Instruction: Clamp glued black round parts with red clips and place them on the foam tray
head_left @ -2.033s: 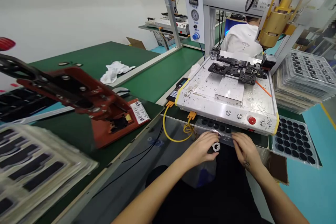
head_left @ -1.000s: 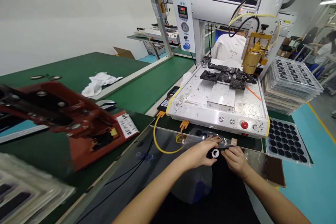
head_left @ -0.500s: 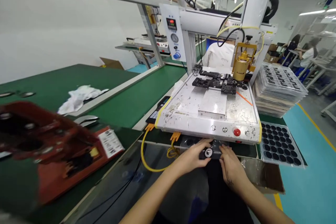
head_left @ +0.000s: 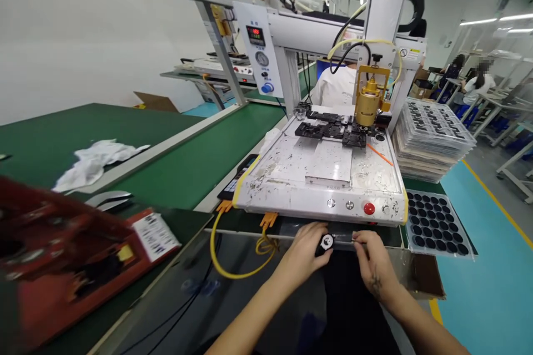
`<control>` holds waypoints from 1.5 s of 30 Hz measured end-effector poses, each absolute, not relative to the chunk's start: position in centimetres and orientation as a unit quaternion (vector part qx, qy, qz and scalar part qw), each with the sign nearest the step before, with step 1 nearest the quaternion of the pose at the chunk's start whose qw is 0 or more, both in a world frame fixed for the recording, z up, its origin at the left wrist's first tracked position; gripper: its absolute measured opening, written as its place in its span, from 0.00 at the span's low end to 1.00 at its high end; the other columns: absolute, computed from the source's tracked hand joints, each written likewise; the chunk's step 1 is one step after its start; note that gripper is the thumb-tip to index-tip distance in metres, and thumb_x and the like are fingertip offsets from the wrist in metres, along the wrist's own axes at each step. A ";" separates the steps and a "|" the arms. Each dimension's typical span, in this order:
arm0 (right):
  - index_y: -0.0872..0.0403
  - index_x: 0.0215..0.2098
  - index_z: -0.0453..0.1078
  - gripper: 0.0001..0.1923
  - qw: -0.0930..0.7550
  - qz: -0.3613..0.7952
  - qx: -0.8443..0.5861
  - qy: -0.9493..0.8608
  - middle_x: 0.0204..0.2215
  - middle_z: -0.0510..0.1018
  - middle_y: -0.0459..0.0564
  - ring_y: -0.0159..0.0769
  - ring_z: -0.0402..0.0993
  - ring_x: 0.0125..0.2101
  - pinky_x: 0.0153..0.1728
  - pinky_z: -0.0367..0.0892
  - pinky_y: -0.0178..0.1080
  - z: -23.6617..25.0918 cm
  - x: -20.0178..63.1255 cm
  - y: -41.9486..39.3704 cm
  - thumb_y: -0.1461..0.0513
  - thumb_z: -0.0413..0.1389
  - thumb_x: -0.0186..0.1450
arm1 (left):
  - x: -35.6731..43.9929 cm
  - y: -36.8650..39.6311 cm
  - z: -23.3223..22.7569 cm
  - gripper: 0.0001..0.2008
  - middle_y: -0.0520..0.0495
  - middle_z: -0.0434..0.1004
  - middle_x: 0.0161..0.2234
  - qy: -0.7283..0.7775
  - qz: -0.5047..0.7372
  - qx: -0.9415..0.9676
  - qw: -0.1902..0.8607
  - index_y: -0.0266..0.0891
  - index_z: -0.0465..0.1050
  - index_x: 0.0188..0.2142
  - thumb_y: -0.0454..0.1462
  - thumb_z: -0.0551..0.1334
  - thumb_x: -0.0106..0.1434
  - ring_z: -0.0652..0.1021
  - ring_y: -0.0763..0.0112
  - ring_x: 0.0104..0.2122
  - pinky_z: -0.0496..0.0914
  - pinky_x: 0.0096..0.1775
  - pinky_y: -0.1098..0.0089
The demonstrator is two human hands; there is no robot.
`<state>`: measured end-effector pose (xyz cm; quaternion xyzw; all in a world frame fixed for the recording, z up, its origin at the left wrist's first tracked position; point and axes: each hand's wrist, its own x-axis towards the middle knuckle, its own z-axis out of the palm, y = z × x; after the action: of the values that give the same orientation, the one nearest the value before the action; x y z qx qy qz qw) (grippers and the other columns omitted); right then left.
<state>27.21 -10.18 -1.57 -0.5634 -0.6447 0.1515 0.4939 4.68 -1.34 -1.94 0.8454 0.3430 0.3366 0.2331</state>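
Note:
My left hand (head_left: 308, 247) is closed round a small black part (head_left: 322, 245) with a round silver-and-white end that faces me. It is held at the front edge of the bench, just below the white machine base (head_left: 283, 177). To its right, my right hand (head_left: 372, 260) has thumb and forefinger pinched together, apart from the black part. Whatever sits in that pinch is too small to make out. Clear plastic (head_left: 343, 237) shows between the two hands, lying along the bench edge.
A red hand press (head_left: 83, 266) stands at left. The benchtop machine carries a gold head (head_left: 368, 102) above black fixtures (head_left: 333, 132). At right are stacked trays (head_left: 433, 138) and a tray of black discs (head_left: 439, 223). A yellow cable (head_left: 216, 255) loops down at left. Other people sit farther back.
My right hand has come away from the black part and moved a little right, its fingers now pinched. My left hand keeps the part. The view has shifted slightly.

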 end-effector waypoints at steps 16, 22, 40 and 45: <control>0.53 0.46 0.80 0.22 0.487 0.519 -0.523 -0.469 0.24 0.73 0.42 0.32 0.70 0.22 0.25 0.69 0.37 4.6 25.8 -9.8 0.45 0.70 0.65 | 3.6 -7.7 2.3 0.21 0.46 0.83 0.41 0.394 0.429 0.526 0.620 0.40 0.71 0.54 0.39 0.73 0.65 0.86 0.64 0.36 0.81 0.39 0.66; 0.52 0.36 0.74 0.20 0.473 0.624 -0.473 -0.404 0.20 0.73 0.39 0.30 0.70 0.19 0.24 0.69 0.35 3.3 24.2 -9.0 0.49 0.75 0.62 | 2.5 -10.5 4.4 0.29 0.37 0.88 0.47 0.377 0.472 0.279 0.746 0.37 0.75 0.51 0.35 0.83 0.53 0.87 0.53 0.50 0.80 0.54 0.59; 0.51 0.34 0.70 0.20 0.376 0.701 -0.434 -0.422 0.20 0.72 0.40 0.31 0.68 0.20 0.22 0.65 0.34 5.6 22.7 -10.1 0.48 0.69 0.68 | 0.6 -14.7 5.2 0.22 0.39 0.88 0.52 0.342 0.537 0.254 0.728 0.41 0.82 0.58 0.45 0.73 0.69 0.85 0.49 0.54 0.77 0.61 0.45; 0.50 0.36 0.70 0.16 0.338 0.698 -0.427 -0.464 0.21 0.71 0.40 0.30 0.66 0.21 0.25 0.61 0.35 5.2 23.1 -10.2 0.50 0.66 0.72 | 0.4 -14.8 5.4 0.20 0.39 0.87 0.52 0.339 0.542 0.247 0.728 0.41 0.82 0.58 0.45 0.73 0.70 0.85 0.47 0.54 0.76 0.62 0.43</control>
<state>23.05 -10.19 5.22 -0.4274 -0.4644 0.6984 0.3375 0.44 -14.83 5.44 0.2472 0.3394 0.5420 0.7279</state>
